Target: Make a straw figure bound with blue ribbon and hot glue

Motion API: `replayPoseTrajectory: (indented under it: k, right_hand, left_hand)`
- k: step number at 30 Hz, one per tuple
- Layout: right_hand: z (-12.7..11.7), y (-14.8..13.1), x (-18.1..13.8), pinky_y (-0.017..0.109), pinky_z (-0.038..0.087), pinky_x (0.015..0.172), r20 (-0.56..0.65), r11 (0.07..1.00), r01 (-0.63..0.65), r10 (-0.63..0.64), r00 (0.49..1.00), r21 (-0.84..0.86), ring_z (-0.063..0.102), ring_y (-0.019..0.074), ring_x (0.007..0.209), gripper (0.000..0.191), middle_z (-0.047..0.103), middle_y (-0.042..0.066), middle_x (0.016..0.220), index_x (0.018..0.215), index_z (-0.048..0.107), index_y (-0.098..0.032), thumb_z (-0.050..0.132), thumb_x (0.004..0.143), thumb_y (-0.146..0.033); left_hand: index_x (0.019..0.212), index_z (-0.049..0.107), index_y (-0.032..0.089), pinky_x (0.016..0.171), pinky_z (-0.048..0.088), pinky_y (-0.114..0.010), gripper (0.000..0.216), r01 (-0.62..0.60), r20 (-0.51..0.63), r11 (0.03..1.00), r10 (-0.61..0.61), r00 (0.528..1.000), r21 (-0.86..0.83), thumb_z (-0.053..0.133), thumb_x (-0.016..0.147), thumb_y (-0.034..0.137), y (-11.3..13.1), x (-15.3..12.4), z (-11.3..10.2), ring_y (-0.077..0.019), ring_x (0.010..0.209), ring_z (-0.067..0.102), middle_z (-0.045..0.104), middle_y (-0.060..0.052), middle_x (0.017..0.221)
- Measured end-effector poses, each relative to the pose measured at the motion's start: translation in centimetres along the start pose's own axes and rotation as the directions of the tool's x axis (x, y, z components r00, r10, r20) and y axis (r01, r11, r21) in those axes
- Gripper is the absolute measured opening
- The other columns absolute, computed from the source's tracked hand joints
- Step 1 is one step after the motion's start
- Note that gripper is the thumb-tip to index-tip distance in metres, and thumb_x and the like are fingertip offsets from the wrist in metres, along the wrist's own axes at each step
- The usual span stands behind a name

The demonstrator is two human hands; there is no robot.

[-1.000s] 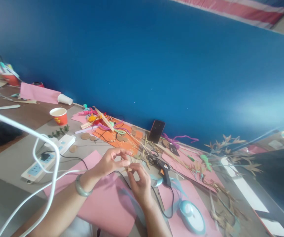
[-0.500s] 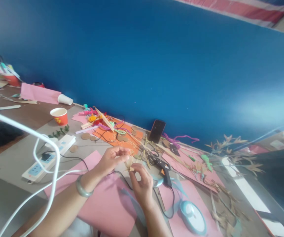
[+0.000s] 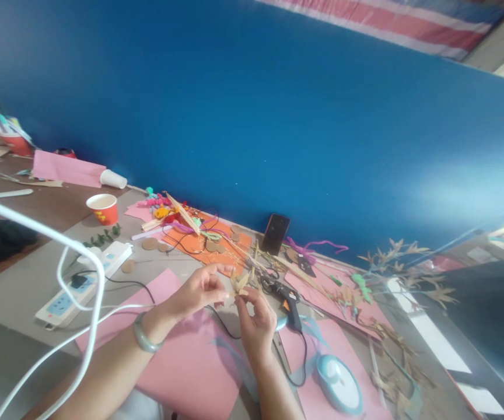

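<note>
Pinched between the thumb and fingers of my right hand (image 3: 256, 324) is a small piece of dried leaves (image 3: 238, 284), pale tan and pointed. My left hand (image 3: 203, 289) is beside it with its fingers curled and the thumb apart from the index finger; I see nothing held in it. Both hands hover over the front of the table, above a large pink sheet (image 3: 195, 361). A black glue gun (image 3: 290, 306) lies just right of my right hand, with its cord trailing toward me.
A white power strip (image 3: 83, 286) with looping white cables lies left. Behind are a red paper cup (image 3: 103, 209), an orange sheet (image 3: 191, 242) with craft scraps, and a phone (image 3: 275, 233) against the blue wall. A ribbon roll (image 3: 338, 385) and dried branches (image 3: 403, 361) sit right.
My left hand has come away slightly from the leaf piece, which now shows more clearly with its leaves spread. My right hand keeps its pinch. The view has shifted slightly.
</note>
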State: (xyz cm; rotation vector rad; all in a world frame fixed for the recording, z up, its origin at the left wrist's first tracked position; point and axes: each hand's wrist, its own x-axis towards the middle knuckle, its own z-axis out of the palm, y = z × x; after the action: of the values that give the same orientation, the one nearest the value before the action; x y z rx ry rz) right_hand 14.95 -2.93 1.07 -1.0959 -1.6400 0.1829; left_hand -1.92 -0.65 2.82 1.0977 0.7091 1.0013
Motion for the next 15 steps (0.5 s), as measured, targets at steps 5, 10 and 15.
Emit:
replayPoseTrajectory:
  k: [5, 10, 15]
  right_hand:
    - [0.08, 0.51, -0.38, 0.030, 0.052, 0.063, -0.021, 0.999, -0.054, 0.054, 0.998, 0.006, 0.064, 0.0176, 0.067, 0.003, 0.068, 0.005, 0.076, 0.081, 0.064, -0.019, 0.062, 0.081, -0.020]
    - [0.10, 0.54, -0.18, 0.029, 0.051, 0.063, -0.066, 0.999, -0.027, 0.026, 0.998, -0.021, 0.063, 0.0164, 0.065, 0.003, 0.067, 0.004, 0.074, 0.077, 0.063, -0.019, 0.063, 0.080, -0.019]
    - [0.36, 0.57, -0.25, 0.028, 0.051, 0.061, -0.046, 0.999, 0.034, -0.035, 0.998, -0.018, 0.061, 0.0149, 0.065, 0.007, 0.065, 0.004, 0.077, 0.081, 0.063, -0.019, 0.059, 0.083, -0.014]
  left_hand:
    - [0.120, 0.050, 0.016, 0.055, 0.039, -0.020, 0.050, -0.002, 0.015, 0.999, 0.002, 1.000, 0.041, 0.066, 0.073, 0.021, -0.12, 0.08, -0.03, -0.0080, 0.055, 0.050, 0.054, 0.005, 0.063]
    - [0.116, 0.052, 0.017, 0.066, 0.042, -0.025, 0.043, -0.182, -0.142, 0.915, 0.246, 0.959, 0.359, 0.065, 0.076, 0.024, -0.40, -0.21, 0.23, -0.0104, 0.063, 0.050, 0.051, 0.004, 0.066]
    - [0.096, 0.063, 0.020, 0.076, 0.041, -0.031, 0.024, -0.433, -0.011, 0.442, 0.709, 0.705, 0.786, 0.071, 0.074, 0.027, -0.78, -0.85, 0.51, -0.0152, 0.075, 0.051, 0.055, -0.001, 0.077]
